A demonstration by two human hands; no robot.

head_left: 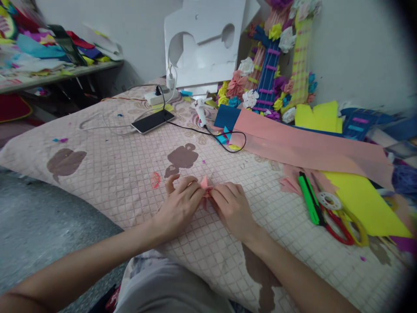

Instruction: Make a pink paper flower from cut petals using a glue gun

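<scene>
A small piece of pink paper (205,181) is pinched between my two hands, low over the table near its front edge. My left hand (183,202) grips it from the left, thumb side inward, with one finger raised and curled away from the rest. From the right, my right hand (233,208) closes its fingertips on the same paper. Pointed folds stick up between the fingertips, while its lower part is mostly hidden by them.
At right lie a green box cutter (309,200), red-handled scissors (339,228), yellow paper (368,202) and a long pink paper strip (309,143). Farther back are a glue gun (200,114), its looping black cord, a phone (153,121) and a power strip (159,95). Paper guitars (269,74) lean against the wall.
</scene>
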